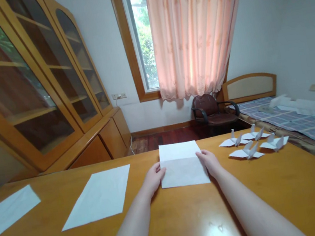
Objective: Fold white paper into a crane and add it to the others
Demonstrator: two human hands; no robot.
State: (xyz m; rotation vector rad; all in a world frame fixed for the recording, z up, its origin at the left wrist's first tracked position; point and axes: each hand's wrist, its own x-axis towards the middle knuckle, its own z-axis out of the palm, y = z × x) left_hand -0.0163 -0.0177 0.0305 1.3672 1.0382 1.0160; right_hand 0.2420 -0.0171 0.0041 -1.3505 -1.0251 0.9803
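Left hand [154, 177] rests with loosely bent fingers on the left edge of the creased sheet [182, 165], and the right hand [210, 161] lies likewise on its right edge; neither is closed around the paper. Just right of that sheet stand four paper cranes [253, 144]. To its left lies a flat white sheet [100, 197], and further left another sheet [8, 211], all on the wooden table [275, 195].

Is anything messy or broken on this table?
Nothing much. The creased sheet lies straight between the left hand and the right hand. Only the loose sheet and the far-left sheet sit a bit crooked. The four paper cranes stand neatly grouped. No spills or tears show.
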